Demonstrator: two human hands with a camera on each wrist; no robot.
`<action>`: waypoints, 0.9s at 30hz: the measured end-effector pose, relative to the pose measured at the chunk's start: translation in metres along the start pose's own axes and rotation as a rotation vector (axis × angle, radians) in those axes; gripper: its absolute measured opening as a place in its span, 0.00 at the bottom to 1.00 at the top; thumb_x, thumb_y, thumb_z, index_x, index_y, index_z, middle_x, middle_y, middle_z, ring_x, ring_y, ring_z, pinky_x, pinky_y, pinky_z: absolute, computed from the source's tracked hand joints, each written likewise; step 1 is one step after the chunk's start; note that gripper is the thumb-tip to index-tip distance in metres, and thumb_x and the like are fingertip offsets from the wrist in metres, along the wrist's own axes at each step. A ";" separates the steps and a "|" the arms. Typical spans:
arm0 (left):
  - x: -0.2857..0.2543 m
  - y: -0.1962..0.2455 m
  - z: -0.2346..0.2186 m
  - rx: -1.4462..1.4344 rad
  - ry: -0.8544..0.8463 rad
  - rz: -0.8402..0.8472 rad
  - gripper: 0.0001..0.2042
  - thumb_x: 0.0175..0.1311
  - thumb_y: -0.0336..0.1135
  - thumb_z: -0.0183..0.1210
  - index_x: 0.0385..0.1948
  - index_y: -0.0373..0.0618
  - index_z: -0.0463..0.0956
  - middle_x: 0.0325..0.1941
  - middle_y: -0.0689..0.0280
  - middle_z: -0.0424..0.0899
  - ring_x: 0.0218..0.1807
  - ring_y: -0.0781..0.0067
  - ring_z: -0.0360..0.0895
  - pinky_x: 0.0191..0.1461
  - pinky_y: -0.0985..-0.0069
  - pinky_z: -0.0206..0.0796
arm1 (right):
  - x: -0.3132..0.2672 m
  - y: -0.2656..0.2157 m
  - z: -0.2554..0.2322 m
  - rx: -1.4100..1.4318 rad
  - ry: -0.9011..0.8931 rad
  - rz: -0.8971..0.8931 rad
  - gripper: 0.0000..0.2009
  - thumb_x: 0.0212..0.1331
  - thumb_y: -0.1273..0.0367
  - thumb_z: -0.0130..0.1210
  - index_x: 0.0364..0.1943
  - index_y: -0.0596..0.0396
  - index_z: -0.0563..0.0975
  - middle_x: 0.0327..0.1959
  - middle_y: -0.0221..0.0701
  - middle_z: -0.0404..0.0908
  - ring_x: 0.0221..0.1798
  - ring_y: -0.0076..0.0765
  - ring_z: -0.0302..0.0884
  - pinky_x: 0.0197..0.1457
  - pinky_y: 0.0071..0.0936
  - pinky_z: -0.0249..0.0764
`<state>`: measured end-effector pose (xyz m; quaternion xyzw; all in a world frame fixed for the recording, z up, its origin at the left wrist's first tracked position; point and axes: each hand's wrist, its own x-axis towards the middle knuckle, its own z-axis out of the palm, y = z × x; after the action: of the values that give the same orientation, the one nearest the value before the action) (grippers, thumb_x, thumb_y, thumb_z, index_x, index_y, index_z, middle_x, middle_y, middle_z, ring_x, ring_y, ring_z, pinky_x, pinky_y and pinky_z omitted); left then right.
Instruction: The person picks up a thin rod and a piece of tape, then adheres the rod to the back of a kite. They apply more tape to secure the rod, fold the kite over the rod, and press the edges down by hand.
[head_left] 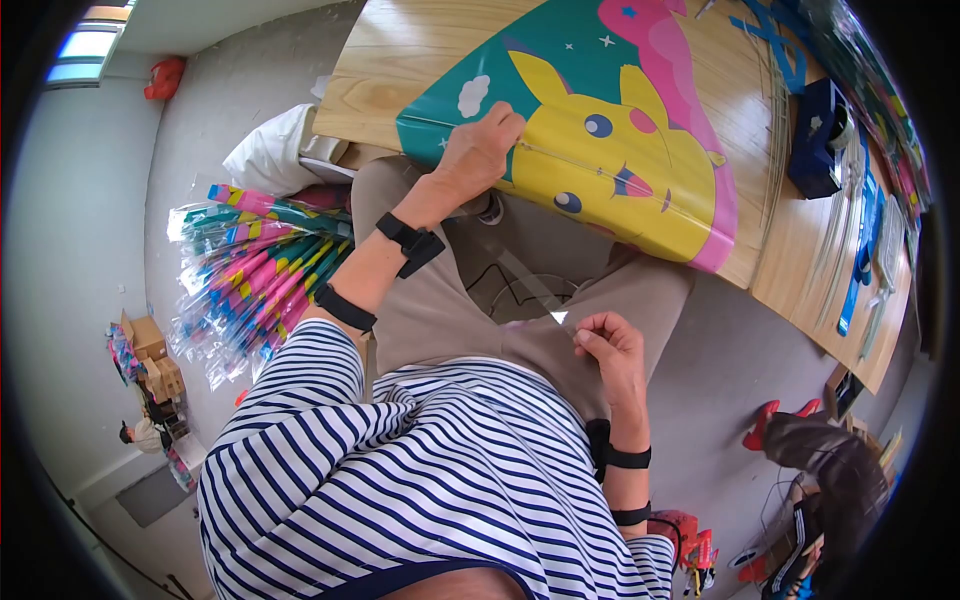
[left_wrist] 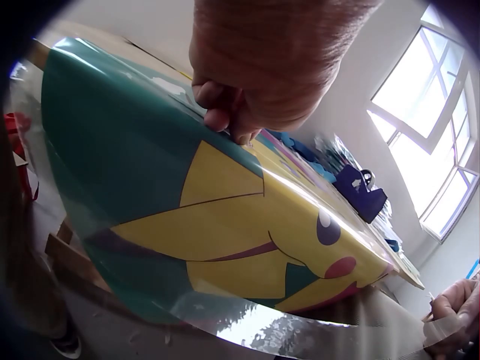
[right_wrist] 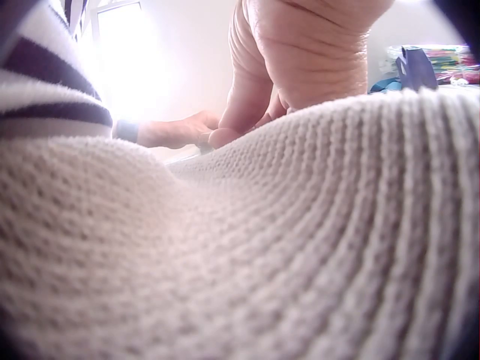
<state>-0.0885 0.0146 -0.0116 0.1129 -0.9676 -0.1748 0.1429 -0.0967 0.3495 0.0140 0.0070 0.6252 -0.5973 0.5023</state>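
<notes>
A glossy kite sail (head_left: 620, 150), printed with a yellow cartoon face on green and pink, lies over the table edge and hangs down above the lap. On it rests my left hand (head_left: 480, 150), fingers curled, with thumb and forefinger pinching the sail along a lengthwise crease. In the left wrist view the fingertips meet a ridge of the sail (left_wrist: 240, 240). My right hand (head_left: 615, 355) is over the right thigh, thumb and forefinger pinching the end of a clear plastic strip (left_wrist: 262, 330). The strip runs slantwise below the sail. Knitted cloth (right_wrist: 247, 240) covers most of the right wrist view.
Left of the knees lies a pile of bagged printed rolls (head_left: 265, 260). On the wooden table (head_left: 375, 75) are a dark blue tape dispenser (head_left: 822, 140), thin rods (head_left: 830, 260) and blue strips (head_left: 862, 260). Another person's legs (head_left: 830, 460) show at the right.
</notes>
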 end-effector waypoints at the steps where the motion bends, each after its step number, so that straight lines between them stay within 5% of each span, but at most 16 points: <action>1: 0.000 0.000 -0.002 0.007 0.000 0.004 0.05 0.61 0.22 0.54 0.33 0.45 0.71 0.36 0.62 0.73 0.38 0.53 0.76 0.36 0.64 0.69 | 0.000 0.000 0.000 0.000 -0.001 0.000 0.04 0.58 0.77 0.55 0.35 0.61 0.79 0.29 0.29 0.80 0.31 0.22 0.75 0.40 0.18 0.71; 7: 0.000 -0.007 -0.001 0.006 0.012 0.087 0.10 0.53 0.18 0.54 0.33 0.47 0.71 0.34 0.62 0.72 0.35 0.52 0.77 0.31 0.61 0.70 | 0.001 0.001 -0.001 -0.012 -0.010 -0.002 0.04 0.58 0.78 0.55 0.36 0.63 0.78 0.30 0.29 0.80 0.31 0.22 0.76 0.39 0.19 0.73; 27: -0.004 -0.008 0.000 0.010 0.048 0.110 0.09 0.55 0.20 0.55 0.33 0.48 0.78 0.34 0.65 0.72 0.33 0.60 0.77 0.32 0.66 0.71 | 0.003 0.003 -0.001 -0.017 -0.001 0.002 0.04 0.58 0.78 0.55 0.36 0.63 0.78 0.30 0.29 0.80 0.30 0.23 0.75 0.38 0.19 0.72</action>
<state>-0.0836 0.0081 -0.0157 0.0642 -0.9696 -0.1590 0.1748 -0.0974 0.3491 0.0098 0.0032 0.6301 -0.5915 0.5030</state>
